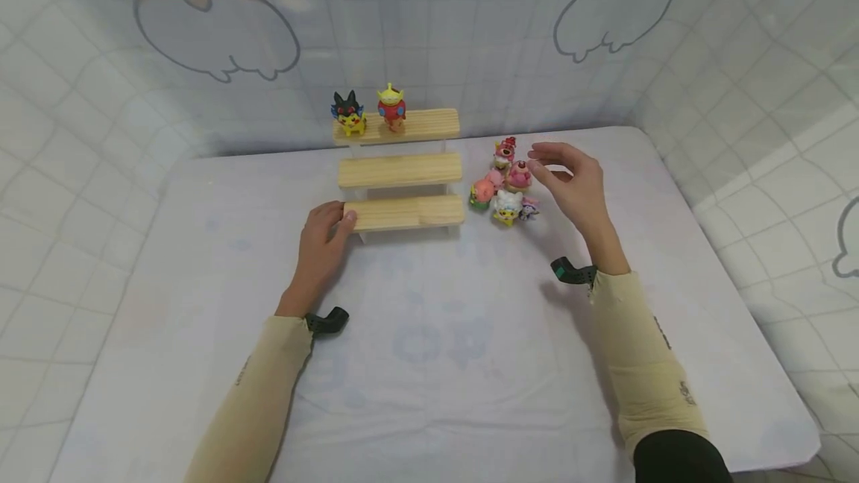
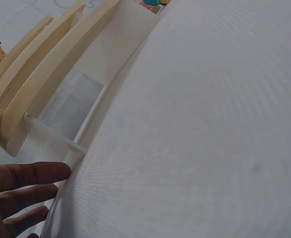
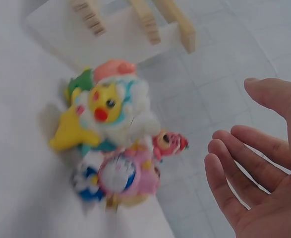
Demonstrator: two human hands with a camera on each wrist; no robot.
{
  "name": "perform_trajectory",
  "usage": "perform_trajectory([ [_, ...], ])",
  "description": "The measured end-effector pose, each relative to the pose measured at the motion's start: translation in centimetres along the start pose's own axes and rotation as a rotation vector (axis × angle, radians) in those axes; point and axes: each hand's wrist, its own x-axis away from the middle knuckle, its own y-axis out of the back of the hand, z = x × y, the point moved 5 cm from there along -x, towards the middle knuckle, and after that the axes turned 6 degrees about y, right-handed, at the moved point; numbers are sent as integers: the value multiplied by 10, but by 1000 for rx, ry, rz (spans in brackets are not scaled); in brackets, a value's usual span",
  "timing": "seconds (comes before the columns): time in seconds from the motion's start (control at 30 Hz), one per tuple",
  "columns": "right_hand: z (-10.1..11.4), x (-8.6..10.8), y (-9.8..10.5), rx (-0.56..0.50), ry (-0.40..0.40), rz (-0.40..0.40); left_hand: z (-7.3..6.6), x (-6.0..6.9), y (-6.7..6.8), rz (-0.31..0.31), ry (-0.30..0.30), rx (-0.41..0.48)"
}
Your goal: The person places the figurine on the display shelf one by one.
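My left hand (image 1: 321,241) is at the left end of a three-tier wooden shelf (image 1: 403,213), its thumb touching the lowest plank. In the left wrist view its fingers (image 2: 33,173) extend fairly straight below the plank beside the white support. My right hand (image 1: 573,181) hovers with nothing held, thumb and fingers apart, just right of a cluster of small figurines. Among these are a white-hooded yellow figurine (image 1: 507,207), a pink bear figurine (image 1: 519,175), a red-hatted figurine (image 1: 505,152), a coral-and-green figurine (image 1: 481,193) and a small purple-grey figurine (image 1: 529,208).
On the top plank stand a black-eared yellow figurine (image 1: 349,116) and a red figurine with a yellow-green top (image 1: 392,106). The shelf's middle plank (image 1: 400,170) is bare. A white cloth covers the table (image 1: 416,364); a patterned curtain (image 1: 429,36) hangs behind.
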Motion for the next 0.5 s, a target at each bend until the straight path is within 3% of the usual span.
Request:
perform_trajectory([
  [0.23, -49, 16, 8, 104, -57, 112, -3, 0, 1, 7, 10, -8],
  [0.5, -72, 23, -1, 6, -105, 278, -3, 1, 0, 14, 33, 7],
])
